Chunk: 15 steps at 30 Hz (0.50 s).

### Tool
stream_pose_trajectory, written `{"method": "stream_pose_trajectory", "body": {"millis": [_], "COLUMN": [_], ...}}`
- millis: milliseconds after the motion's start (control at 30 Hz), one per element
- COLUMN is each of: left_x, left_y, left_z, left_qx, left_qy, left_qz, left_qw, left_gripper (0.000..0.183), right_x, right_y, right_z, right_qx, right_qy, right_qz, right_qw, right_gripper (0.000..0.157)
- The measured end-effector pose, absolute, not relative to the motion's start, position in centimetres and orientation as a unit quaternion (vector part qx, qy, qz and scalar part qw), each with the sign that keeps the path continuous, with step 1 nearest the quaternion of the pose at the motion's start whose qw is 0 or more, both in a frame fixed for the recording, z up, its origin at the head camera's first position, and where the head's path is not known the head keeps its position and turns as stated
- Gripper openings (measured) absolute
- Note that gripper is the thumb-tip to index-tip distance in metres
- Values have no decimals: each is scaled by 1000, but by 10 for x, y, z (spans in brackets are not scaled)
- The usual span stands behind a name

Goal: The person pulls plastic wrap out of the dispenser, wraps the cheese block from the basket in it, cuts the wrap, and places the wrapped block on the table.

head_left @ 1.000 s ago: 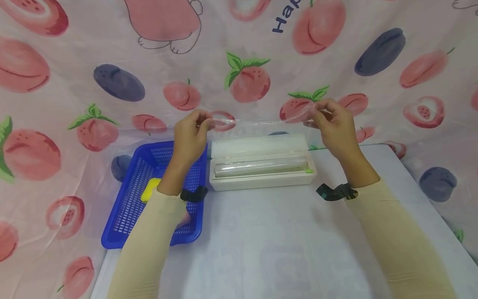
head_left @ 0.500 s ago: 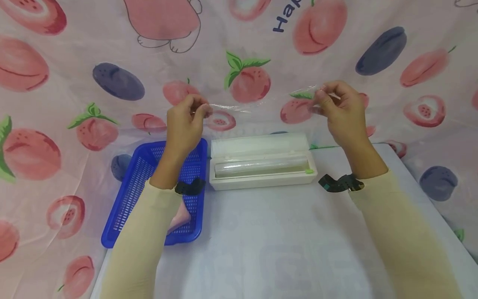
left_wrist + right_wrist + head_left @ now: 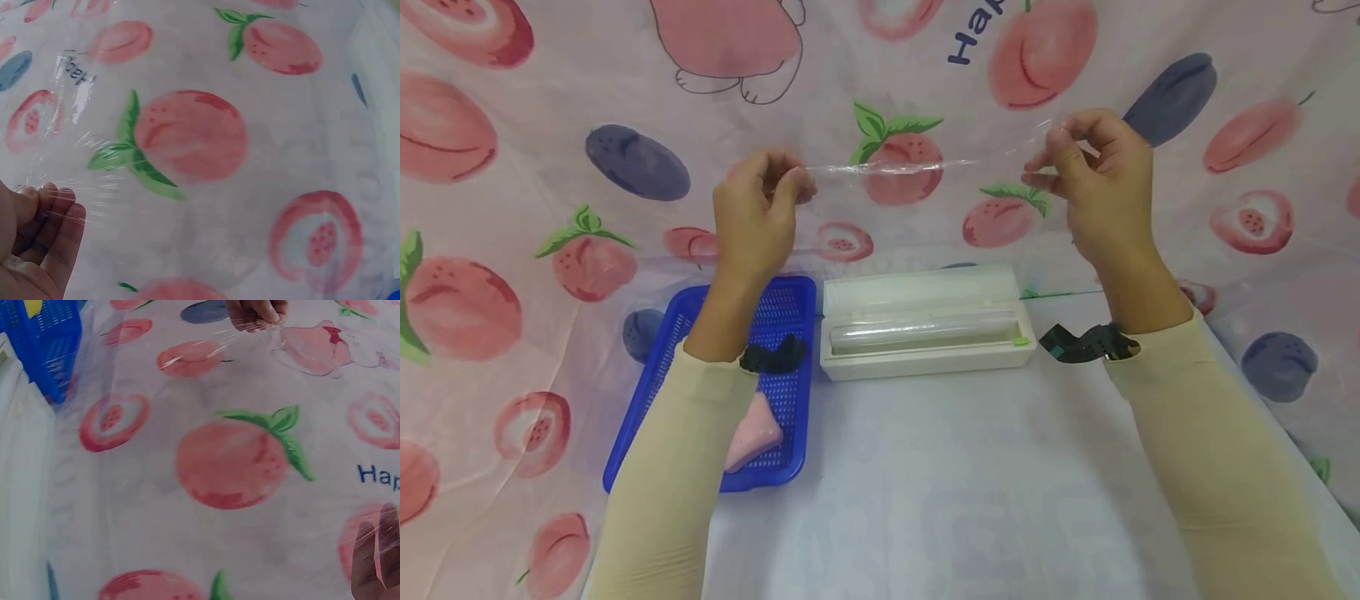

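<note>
Between my two raised hands a sheet of clear plastic wrap [image 3: 895,169] is stretched, its upper edge glinting. My left hand [image 3: 758,204] pinches one corner between thumb and fingers; in the left wrist view creases fan out from the fingertips [image 3: 74,209]. The other corner is pinched by my right hand [image 3: 1101,179], higher up and to the right. Below the sheet stands a white wrap box [image 3: 925,367] with its lid [image 3: 917,292] raised. A roll of wrap [image 3: 917,331] lies inside it, and a small green cutter slide [image 3: 1021,341] sits at the box's right end.
A blue plastic basket [image 3: 802,400] stands left of the box, partly behind my left forearm. In it lies a pink block-like object [image 3: 756,433]; a yellow item [image 3: 32,307] shows in the right wrist view. A fruit-print sheet [image 3: 895,75] hangs behind the white table [image 3: 940,500].
Both hands have risen and moved a little apart, lifting the plastic wrap away from the box. The pink object in the basket has come into view as my left arm shifted.
</note>
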<state>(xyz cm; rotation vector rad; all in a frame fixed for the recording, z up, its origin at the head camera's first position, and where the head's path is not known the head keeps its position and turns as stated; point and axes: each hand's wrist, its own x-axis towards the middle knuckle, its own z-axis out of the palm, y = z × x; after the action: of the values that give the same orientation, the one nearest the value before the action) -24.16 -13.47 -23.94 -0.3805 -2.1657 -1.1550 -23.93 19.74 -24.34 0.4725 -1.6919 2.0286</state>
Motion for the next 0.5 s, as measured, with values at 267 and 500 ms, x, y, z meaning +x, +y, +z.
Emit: {"method": "stream_pose_trajectory", "body": {"millis": [267, 500], "left_x": [-221, -186], "left_y": [-134, -146], "left_z": [-218, -219], "left_qx": [-183, -236], "left_qy": [-788, -811], "left_qz": [-495, -466], "left_qw": [317, 264], "left_gripper": [11, 14], "right_x": [-212, -192], "right_y": [194, 201], "right_z": [-218, -228], "right_qx": [199, 204], "right_qy": [-601, -595], "right_qz": [734, 746], "right_qw": [246, 219], "right_gripper": [14, 13]}}
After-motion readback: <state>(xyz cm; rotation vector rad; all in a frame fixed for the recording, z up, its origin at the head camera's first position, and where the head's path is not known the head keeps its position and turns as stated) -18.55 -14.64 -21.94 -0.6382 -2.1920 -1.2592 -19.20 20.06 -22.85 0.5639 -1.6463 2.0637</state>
